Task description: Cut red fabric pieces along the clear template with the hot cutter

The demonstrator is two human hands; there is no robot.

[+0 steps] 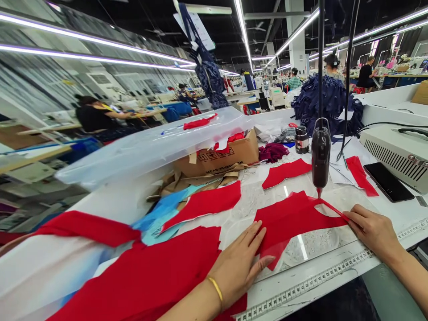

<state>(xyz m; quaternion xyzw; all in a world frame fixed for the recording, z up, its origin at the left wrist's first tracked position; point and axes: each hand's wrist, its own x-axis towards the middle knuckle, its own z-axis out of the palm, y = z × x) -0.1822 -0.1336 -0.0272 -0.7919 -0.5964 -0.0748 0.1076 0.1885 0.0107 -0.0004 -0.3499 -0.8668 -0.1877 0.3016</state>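
A red fabric piece [287,218] lies on a clear sheet on the white table, with a cut-out near its right end. My left hand [237,263], a yellow bangle at its wrist, rests on the piece's left edge with fingers stretched out. At the right end, my right hand [372,229] pinches the tip of the fabric between thumb and fingers. Between my hands, a black cylindrical tool [321,154] hangs upright from above, its narrow red tip at the fabric by the cut-out. Beside my left arm is a large heap of red fabric [160,272].
More red pieces [209,200] lie behind. A cardboard box [220,158] holds red scraps. Navy strips [321,102] are heaped at the back. A black phone [388,182] lies near a vented machine [399,151]. A measuring tape [310,284] runs along the front edge.
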